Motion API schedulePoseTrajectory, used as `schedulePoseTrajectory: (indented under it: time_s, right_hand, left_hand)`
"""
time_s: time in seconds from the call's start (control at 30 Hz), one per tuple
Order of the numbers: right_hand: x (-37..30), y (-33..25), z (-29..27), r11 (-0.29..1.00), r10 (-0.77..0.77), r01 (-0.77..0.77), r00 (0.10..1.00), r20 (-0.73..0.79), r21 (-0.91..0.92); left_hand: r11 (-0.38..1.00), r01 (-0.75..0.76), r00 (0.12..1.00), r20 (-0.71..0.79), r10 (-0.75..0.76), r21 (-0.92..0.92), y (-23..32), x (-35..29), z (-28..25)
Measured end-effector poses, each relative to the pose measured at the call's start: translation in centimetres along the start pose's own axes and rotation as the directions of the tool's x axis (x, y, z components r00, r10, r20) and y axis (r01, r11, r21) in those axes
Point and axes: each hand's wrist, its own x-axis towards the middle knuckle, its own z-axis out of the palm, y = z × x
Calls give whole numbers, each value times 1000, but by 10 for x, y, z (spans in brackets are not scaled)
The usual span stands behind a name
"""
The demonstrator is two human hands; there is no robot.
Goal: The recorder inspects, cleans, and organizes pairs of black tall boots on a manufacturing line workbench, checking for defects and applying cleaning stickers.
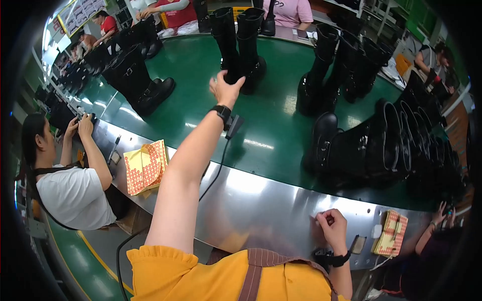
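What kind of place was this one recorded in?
Probably a footwear factory's production line: many black boots on a green work surface, sticker-like sheets on its metal ledge, and a worker in white alongside.

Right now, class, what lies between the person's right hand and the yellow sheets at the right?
The head view shows a greyish block and a small white block between the right hand and the sheets.

Bright, cool white light fills the room, with lamps point(46, 37) glowing at the upper left. Glare washes over the steel table edge point(246, 183) before me; pale reflections streak the glossy green tabletop point(201, 105). Dark boots point(346, 148) lose detail in shadow. My left hand point(226, 92) looks fairly clear. Straight edges bend outward toward a black rim.
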Motion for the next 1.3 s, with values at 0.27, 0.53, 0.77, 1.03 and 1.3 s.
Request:
schedulePoseTrajectory:
  time_s: [0.27,0.53,0.77,1.03,1.3]
  right_hand:
    - [11,6,-8,979,89,-103,992,85,177]
    - [11,14,-7,987,36,-46,997,64,157]
    - [4,-11,-6,1000,8,-8,996,90,8]
    - [-23,-128,36,709,-703,704,710,47,-39]
    - [-62,-108,61,779,-622,600,776,-107,-181]
  left_hand:
    - [940,-170,979,155,129,296,37,95,32]
    - [846,-341,940,139,311,411,36,63,0]
    - [822,-378,926,198,323,426,70,-34,-88]
    - [788,-553,816,364,449,269,152,-147,-198]
    - [676,-717,603,335,724,-171,132,-284,-255]
